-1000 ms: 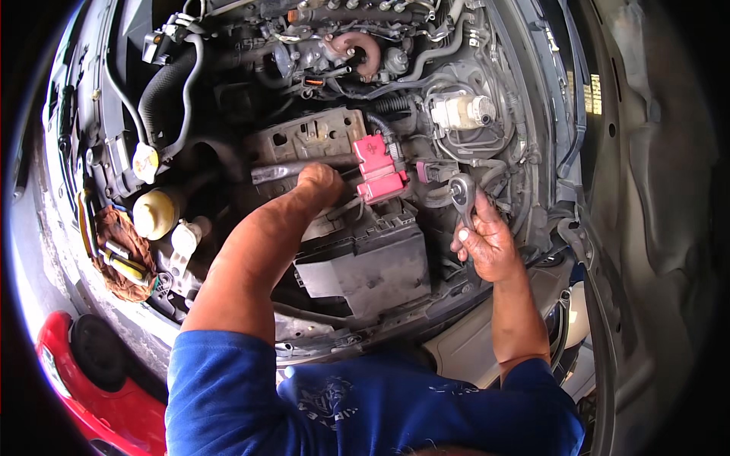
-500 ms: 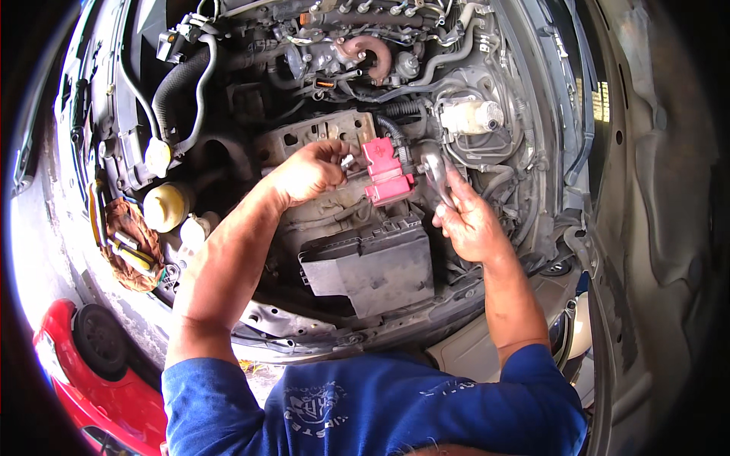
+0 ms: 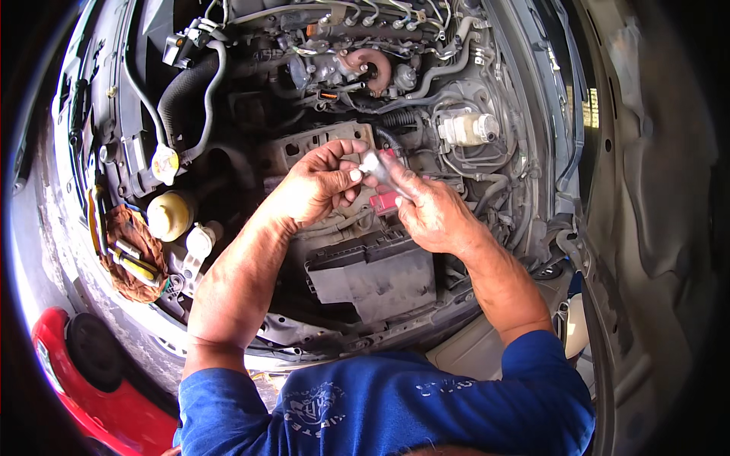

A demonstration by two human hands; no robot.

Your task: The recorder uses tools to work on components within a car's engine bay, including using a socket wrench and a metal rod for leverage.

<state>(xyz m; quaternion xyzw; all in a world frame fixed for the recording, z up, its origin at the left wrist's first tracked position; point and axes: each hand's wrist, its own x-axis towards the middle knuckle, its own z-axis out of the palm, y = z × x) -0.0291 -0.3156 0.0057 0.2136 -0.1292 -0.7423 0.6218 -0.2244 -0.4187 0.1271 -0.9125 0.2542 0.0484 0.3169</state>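
Dusty engine bay (image 3: 334,76), one boxy plastic housing (image 3: 372,281): right hand (image 3: 437,219) grips one metal ratchet (image 3: 385,176); left hand (image 3: 315,188) pinches its blurred, shiny end (image 3: 370,163).

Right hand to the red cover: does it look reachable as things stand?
Probably yes: the right hand is close to the red cover, partly hiding it, and nothing seems to lie between. The metal tool in its grip might get in the way.
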